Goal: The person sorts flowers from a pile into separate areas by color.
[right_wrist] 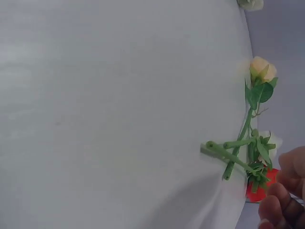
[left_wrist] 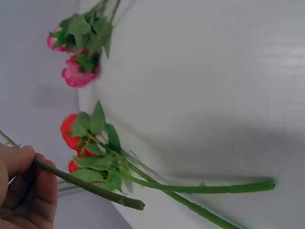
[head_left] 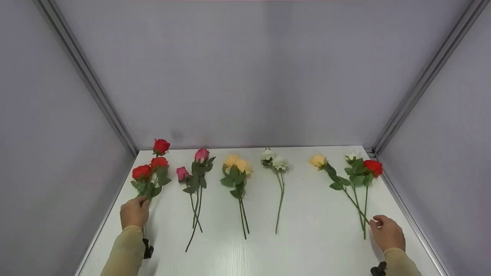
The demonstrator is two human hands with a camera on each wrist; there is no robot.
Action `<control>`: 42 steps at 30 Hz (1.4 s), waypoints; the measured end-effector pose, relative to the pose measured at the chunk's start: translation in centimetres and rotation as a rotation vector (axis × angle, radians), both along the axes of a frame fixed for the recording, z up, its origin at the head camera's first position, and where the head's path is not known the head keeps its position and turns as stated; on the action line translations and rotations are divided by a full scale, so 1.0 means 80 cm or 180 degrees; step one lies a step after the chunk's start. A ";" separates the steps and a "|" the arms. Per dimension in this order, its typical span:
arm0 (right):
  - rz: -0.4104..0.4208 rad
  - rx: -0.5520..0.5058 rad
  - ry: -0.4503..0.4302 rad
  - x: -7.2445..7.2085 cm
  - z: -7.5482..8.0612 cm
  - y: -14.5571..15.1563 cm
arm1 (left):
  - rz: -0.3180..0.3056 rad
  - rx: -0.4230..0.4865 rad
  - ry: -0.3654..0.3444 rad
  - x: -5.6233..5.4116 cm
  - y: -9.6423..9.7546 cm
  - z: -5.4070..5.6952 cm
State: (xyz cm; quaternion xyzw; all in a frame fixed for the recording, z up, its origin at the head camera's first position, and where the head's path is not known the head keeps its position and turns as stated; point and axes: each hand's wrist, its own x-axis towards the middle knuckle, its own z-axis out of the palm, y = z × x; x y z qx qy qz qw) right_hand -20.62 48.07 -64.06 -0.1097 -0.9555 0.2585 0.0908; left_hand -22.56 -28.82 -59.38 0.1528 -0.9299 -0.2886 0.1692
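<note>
My left hand point(head_left: 134, 212) pinches the stem of a red rose between thumb and fingers. In the left wrist view the lower end of that stem point(left_wrist: 95, 190) sticks out above the table, its bloom out of frame. Two more red roses point(head_left: 142, 172) lie beneath, their stems crossing. At the right, my right hand point(head_left: 388, 233) hovers with loosely bent fingers by the stem ends of a yellow rose point(head_left: 318, 161), a white flower point(head_left: 353, 155) and a red rose point(head_left: 373, 168). The right wrist view shows these stems point(right_wrist: 231, 151) apart from the fingers, with nothing held.
Pink roses point(head_left: 201, 155), yellow roses point(head_left: 243, 165) and white flowers point(head_left: 280, 163) lie in separate bunches along the white table point(head_left: 299, 214), stems toward me. Grey panels point(head_left: 215, 76) wall in the back and both sides.
</note>
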 end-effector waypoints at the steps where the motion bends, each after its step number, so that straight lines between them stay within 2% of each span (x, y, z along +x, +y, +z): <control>1: -0.0008 -0.0006 -0.0039 0.001 -0.001 0.002 | 0.0024 -0.0015 -0.0063 0.002 -0.005 -0.005; 7: -0.0061 -0.0016 -0.0073 0.001 -0.006 0.008 | 0.0128 0.0072 -0.0438 0.019 -0.028 -0.027; 11: -0.0141 -0.0015 -0.0111 0.002 -0.008 0.012 | 0.0057 0.0067 -0.0699 0.029 -0.036 -0.038; 16: -0.0246 -0.0083 -0.0244 0.002 -0.012 0.015 | -0.0007 0.0076 -0.0894 0.038 -0.042 -0.053; 23: -0.0244 -0.0212 -0.0447 0.000 -0.015 0.013 | 0.0096 0.0145 -0.1184 0.045 -0.050 -0.063; 31: -0.0297 -0.0247 -0.0505 -0.002 -0.011 0.009 | 0.0243 0.0232 -0.1209 0.048 -0.053 -0.065; 36: -0.0220 -0.0257 -0.0495 -0.008 -0.008 0.009 | 0.0271 0.0304 -0.1228 0.050 -0.056 -0.066; 42: -0.0173 -0.0275 -0.0579 -0.011 -0.008 0.010 | 0.0347 0.0325 -0.1257 0.051 -0.059 -0.073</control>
